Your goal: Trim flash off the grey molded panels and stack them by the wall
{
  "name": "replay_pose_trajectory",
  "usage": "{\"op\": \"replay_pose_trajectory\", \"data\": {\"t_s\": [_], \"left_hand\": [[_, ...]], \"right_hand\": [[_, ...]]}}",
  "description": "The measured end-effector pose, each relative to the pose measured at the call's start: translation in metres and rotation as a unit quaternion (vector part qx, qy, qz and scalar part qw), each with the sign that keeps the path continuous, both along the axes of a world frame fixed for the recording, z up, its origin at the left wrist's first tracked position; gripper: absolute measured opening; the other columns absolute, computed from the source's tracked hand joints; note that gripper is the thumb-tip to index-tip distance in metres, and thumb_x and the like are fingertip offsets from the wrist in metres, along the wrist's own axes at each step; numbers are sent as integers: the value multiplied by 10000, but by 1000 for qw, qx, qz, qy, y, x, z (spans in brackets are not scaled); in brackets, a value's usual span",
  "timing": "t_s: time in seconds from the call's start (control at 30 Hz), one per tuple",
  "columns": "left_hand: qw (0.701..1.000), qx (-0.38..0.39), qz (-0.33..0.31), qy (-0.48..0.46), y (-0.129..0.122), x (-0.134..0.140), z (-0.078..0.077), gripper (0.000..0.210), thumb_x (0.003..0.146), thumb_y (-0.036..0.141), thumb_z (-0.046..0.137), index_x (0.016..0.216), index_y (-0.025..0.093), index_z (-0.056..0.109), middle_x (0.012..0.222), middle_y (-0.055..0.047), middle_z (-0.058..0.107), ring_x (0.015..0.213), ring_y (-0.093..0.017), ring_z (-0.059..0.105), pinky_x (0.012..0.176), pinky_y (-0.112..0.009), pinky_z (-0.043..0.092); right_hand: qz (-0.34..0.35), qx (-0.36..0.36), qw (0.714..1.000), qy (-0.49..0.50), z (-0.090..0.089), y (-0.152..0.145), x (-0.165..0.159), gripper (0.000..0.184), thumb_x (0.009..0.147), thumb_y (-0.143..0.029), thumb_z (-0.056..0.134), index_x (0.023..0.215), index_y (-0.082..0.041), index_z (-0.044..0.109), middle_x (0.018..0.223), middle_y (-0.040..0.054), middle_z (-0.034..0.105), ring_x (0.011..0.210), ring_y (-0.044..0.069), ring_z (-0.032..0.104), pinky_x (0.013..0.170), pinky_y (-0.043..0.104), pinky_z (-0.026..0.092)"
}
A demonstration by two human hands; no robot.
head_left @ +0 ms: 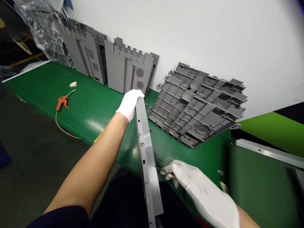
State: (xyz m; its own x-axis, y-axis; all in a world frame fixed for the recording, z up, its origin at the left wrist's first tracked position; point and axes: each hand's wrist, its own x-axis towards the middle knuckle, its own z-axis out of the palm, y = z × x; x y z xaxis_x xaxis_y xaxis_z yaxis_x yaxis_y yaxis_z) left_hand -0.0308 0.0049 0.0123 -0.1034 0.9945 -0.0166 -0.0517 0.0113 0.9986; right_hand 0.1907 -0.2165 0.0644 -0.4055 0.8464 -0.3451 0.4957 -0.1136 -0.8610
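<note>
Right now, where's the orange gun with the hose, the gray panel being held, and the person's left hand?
Orange gun (62,100): head view, on its body.
Held gray panel (148,153): head view, on its long narrow side.
Left hand (129,104): head view, on its gloved back.

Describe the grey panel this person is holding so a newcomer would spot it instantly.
Start at the green table along the white wall, then look at its near edge. The grey panel is there, its far end in the white-gloved left hand. Unlike the leaning panels beyond, it shows mainly a long, narrow side.
</note>
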Motion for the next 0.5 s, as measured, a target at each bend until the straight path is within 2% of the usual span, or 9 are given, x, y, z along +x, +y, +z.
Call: {"op": "replay_pose_trajectory", "data": {"t_s": [0.1, 0.17, 0.27, 0.37, 0.5], "left_hand": [[999, 16, -10, 40, 3, -1, -1, 151, 722, 218, 578, 587, 196, 515, 695, -13, 542, 691, -156, 492, 707, -297, 429], [998, 19, -13, 58, 4, -2, -2, 164, 734, 218, 571, 584, 195, 510, 697, -18, 538, 704, -159, 496, 721, -299, 420], [998, 34, -11, 57, 4, -4, -4, 180, 747, 208, 566, 581, 193, 498, 705, -22, 531, 715, -160, 499, 725, -305, 411], [998, 36, -13, 56, 4, -6, -6, 195, 769, 195, 558, 585, 186, 493, 712, -27, 520, 705, -152, 488, 723, -313, 404], [999, 11, -6, 35, 1, -8, -6, 193, 799, 199, 557, 621, 176, 485, 711, -13, 472, 676, -128, 452, 702, -309, 385]], "right_hand": [[-15, 108, 988, -111, 7, -12, 1, 417, 969, -597, 430, 877, -269, 670, 916, 89, 688, 793, 241, 638, 669, 343, 523], [16, 162, 975, -153, 9, -17, -1, 390, 937, -609, 488, 799, -283, 649, 861, 76, 681, 655, 216, 622, 533, 329, 484], [79, 204, 950, -225, 11, -21, -6, 374, 928, -566, 541, 676, -289, 557, 668, 18, 630, 424, 156, 498, 391, 322, 345], [103, 243, 927, -268, 10, -25, -11, 391, 971, -482, 510, 644, -272, 472, 498, -32, 539, 322, 122, 411, 361, 318, 235], [119, 285, 911, -275, 5, -31, -20, 394, 989, -453, 487, 648, -259, 447, 473, -30, 516, 318, 117, 447, 376, 329, 200]]}}
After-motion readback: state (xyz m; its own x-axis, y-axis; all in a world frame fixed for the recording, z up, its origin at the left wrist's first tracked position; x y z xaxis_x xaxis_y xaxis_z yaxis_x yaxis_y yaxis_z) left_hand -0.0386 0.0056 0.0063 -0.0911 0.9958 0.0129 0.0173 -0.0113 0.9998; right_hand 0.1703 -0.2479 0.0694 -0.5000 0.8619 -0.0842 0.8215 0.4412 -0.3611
